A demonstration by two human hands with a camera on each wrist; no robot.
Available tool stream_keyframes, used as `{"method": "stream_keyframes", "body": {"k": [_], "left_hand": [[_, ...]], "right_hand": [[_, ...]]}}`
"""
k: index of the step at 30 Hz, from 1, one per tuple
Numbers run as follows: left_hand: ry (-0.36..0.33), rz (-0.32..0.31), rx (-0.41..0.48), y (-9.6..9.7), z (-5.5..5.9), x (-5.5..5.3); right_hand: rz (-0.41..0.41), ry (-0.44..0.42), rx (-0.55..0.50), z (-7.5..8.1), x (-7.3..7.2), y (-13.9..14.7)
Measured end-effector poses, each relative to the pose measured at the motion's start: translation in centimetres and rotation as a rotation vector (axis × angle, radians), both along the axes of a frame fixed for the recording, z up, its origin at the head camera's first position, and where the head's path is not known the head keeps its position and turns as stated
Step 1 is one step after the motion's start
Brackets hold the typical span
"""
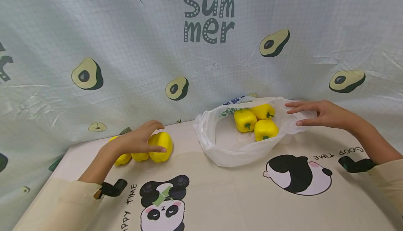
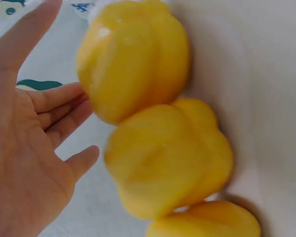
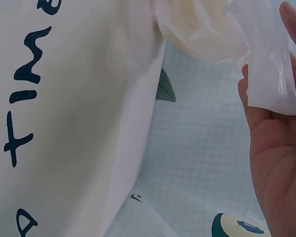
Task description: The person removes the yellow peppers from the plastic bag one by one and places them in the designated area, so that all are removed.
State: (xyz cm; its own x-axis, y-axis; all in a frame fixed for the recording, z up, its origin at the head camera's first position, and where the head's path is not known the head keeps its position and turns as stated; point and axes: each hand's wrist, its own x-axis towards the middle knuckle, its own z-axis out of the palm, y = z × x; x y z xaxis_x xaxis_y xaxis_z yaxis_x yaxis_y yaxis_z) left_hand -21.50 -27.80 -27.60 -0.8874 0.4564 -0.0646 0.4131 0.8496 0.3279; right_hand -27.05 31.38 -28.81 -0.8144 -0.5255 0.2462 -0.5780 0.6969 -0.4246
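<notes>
In the head view my left hand (image 1: 138, 140) is at the rightmost yellow bell pepper (image 1: 161, 147) of a row, thumb and fingers spread about it. Up close in the left wrist view, the fingers (image 2: 64, 111) reach behind this end pepper (image 2: 133, 59), the thumb apart. Beside it sits a second bell pepper (image 2: 170, 158); a third is partly cut off. My right hand (image 1: 327, 114) is at the right side of a white plastic bag (image 1: 233, 158), fingers extended. A bag handle (image 3: 274, 64) lies across its fingers, thumb apart. Inside the bag lie three yellow bell peppers (image 1: 266, 129).
The bag's mouth gapes toward me on the table (image 1: 220, 192), which has a panda-print cover. Behind it hangs a pale curtain (image 1: 135, 49) with avocado prints, close to the table's back edge. Black wrist mounts (image 1: 114, 188) stick out near both sleeves.
</notes>
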Motion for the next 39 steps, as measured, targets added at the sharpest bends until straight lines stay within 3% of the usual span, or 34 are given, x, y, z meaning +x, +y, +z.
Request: {"method": "stream_keyframes", "body": {"k": [11, 19, 30, 39], "left_hand": [[0.158, -0.09, 0.123, 3.5, 2.5, -0.3], [0.244, -0.18, 0.126, 7.7, 4.7, -0.9], [0.257, -0.338, 0.115, 13.4, 6.3, -2.3], [0.194, -0.397, 0.067, 17.1, 7.3, -4.2]], "right_hand": [[0.03, -0.012, 0.026, 0.4, -0.1, 0.1], [0.019, -0.011, -0.008, 0.8, -0.1, -0.2], [0.011, -0.014, 0.008, 0.9, -0.1, -0.3], [-0.002, -0.003, 0.003, 1.3, 0.0, -0.5]]}}
